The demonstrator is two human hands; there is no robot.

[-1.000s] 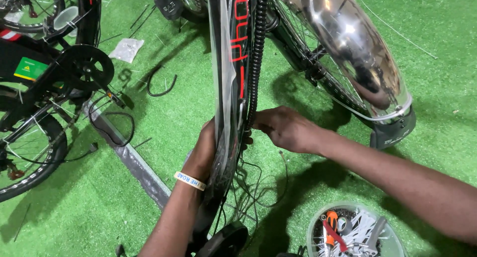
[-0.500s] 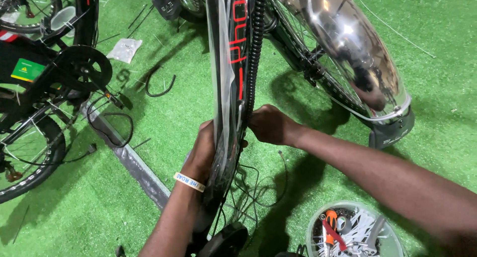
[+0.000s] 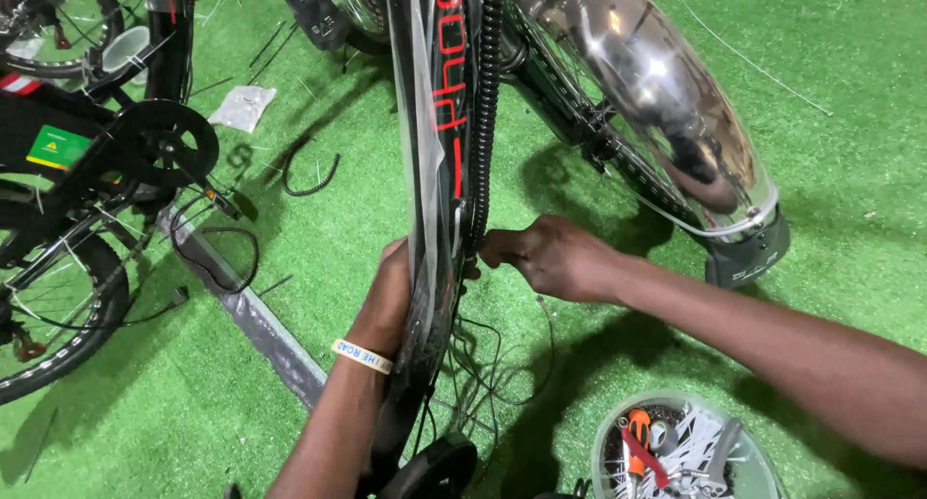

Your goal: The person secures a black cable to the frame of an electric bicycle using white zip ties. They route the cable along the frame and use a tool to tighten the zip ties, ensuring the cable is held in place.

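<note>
Two hands | left (image 3: 386, 301) grips frame (image 3: 439, 171) | right (image 3: 550, 258) pinches coiled cable (image 3: 486, 103)

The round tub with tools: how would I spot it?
Start at the shiny chrome mudguard upper right, then drop to the bottom edge of the green turf. The clear round tub sits under the right forearm, alone holding an orange-handled tool.

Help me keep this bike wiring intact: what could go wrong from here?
The right hand pinches at the foot of the black coiled cable; a hard tug might strain it. Loose thin wires hang below the frame and could snag the fingers. The left hand presses the plastic-wrapped frame, where a grip may slip.
</note>
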